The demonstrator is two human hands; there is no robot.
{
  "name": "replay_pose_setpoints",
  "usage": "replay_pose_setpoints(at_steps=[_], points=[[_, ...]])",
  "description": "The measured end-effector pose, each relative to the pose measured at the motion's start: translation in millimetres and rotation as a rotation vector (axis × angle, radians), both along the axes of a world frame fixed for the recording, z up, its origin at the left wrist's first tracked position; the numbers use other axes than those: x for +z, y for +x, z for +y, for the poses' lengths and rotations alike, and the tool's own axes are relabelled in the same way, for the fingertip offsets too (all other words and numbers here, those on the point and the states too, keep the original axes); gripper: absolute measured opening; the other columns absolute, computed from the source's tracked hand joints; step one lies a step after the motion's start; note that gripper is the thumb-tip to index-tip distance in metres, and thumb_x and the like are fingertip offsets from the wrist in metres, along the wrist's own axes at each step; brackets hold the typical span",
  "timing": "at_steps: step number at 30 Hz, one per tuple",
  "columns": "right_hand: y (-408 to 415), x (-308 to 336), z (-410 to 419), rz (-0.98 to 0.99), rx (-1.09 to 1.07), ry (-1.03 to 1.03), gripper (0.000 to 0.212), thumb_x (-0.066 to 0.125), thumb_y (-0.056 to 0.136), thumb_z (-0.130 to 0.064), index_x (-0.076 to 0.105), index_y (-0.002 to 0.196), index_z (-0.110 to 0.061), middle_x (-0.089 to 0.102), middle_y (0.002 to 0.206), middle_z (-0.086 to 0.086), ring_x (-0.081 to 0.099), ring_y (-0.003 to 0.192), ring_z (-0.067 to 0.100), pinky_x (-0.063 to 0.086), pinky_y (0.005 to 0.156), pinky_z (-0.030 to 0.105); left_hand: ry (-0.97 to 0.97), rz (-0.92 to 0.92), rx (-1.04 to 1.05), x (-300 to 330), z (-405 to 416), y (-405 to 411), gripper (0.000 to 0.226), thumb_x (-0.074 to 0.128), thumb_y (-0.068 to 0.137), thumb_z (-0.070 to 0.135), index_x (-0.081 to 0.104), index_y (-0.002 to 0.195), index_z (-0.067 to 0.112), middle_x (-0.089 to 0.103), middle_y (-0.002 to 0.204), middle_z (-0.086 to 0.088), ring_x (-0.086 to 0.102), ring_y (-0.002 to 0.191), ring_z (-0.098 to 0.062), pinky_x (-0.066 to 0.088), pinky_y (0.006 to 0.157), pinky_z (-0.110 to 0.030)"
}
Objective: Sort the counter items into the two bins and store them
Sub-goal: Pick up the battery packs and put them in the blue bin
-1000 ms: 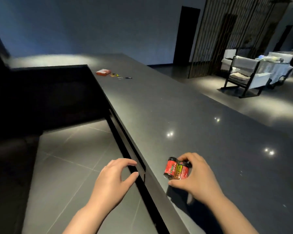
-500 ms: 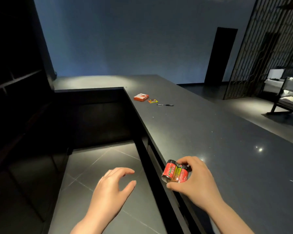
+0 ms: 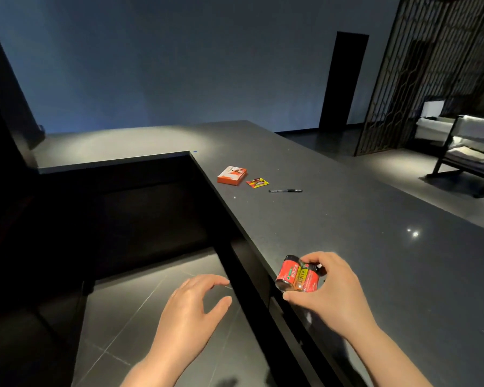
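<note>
My right hand [image 3: 337, 298] grips a shrink-wrapped pack of large red and yellow batteries [image 3: 296, 274] just above the near edge of the dark counter [image 3: 347, 233]. My left hand [image 3: 190, 308] hovers open over the tiled floor, left of the counter edge, holding nothing. Farther along the counter lie an orange box [image 3: 232, 175], a small red and yellow battery packet [image 3: 257, 182] and a black pen [image 3: 285, 191], side by side near the inner edge. No bin is in view.
The counter runs in an L around a dark recess [image 3: 118, 213] on the left. A black lattice screen [image 3: 436, 65] and an armchair with white cushions [image 3: 470, 152] stand at the right. A dark doorway [image 3: 342, 79] is in the far wall.
The view has swung left and tilted up, and the orange box, packet and pen appear larger and nearer. Both hands keep their pose, the right one still on the batteries.
</note>
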State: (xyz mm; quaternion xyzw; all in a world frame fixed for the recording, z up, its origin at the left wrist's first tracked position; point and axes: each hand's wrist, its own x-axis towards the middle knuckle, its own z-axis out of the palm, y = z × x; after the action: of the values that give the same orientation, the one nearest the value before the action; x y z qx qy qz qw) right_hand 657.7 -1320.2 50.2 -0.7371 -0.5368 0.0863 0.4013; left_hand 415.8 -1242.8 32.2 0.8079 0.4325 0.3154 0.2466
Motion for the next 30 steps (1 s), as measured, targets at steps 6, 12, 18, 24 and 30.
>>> replay_pose_setpoints(at_steps=[6,12,18,24,30], points=[[50,-24,110,0.012,-0.066,-0.011,0.063,0.089,0.046,-0.043,0.056,0.100,-0.039,0.051,0.100,-0.023,0.049,0.096,0.001,0.036,0.073,0.020,-0.008,0.031,-0.109,-14,128,55,0.022,0.064,0.084,0.040,0.055,0.101,0.052,0.050,0.102,0.041,0.045,0.100,0.019,0.031,0.083,-0.001],[101,-31,207,0.018,-0.110,-0.031,0.063,0.090,0.040,-0.043,0.059,0.094,-0.037,0.055,0.098,-0.017,0.051,0.093,0.007,0.039,0.075,0.024,0.067,0.087,-0.206,-1,270,125,0.024,0.067,0.083,0.032,0.063,0.106,0.038,0.058,0.104,0.028,0.050,0.103,0.004,0.041,0.091,-0.022],[121,-41,292,0.022,-0.177,-0.049,0.063,0.091,0.042,-0.040,0.061,0.097,-0.035,0.056,0.097,-0.017,0.052,0.093,0.007,0.042,0.077,0.025,0.087,0.191,-0.323,-13,404,175,0.026,0.066,0.085,0.032,0.061,0.110,0.036,0.056,0.107,0.024,0.051,0.104,-0.001,0.044,0.090,-0.027],[121,-67,370,0.076,-0.349,-0.062,0.062,0.087,0.043,-0.042,0.059,0.098,-0.039,0.055,0.097,-0.020,0.050,0.094,0.002,0.039,0.075,0.019,0.082,0.217,-0.543,-35,530,250,0.031,0.068,0.084,0.021,0.063,0.114,0.029,0.061,0.119,0.009,0.053,0.112,-0.012,0.044,0.094,-0.034],[125,-79,431,0.113,-0.566,-0.120,0.063,0.091,0.043,-0.041,0.064,0.100,-0.034,0.055,0.097,-0.019,0.052,0.095,0.004,0.041,0.080,0.019,0.085,0.351,-0.798,-64,607,317,0.050,0.069,0.082,0.012,0.056,0.130,0.016,0.049,0.140,-0.003,0.044,0.129,-0.020,0.032,0.104,-0.025]])
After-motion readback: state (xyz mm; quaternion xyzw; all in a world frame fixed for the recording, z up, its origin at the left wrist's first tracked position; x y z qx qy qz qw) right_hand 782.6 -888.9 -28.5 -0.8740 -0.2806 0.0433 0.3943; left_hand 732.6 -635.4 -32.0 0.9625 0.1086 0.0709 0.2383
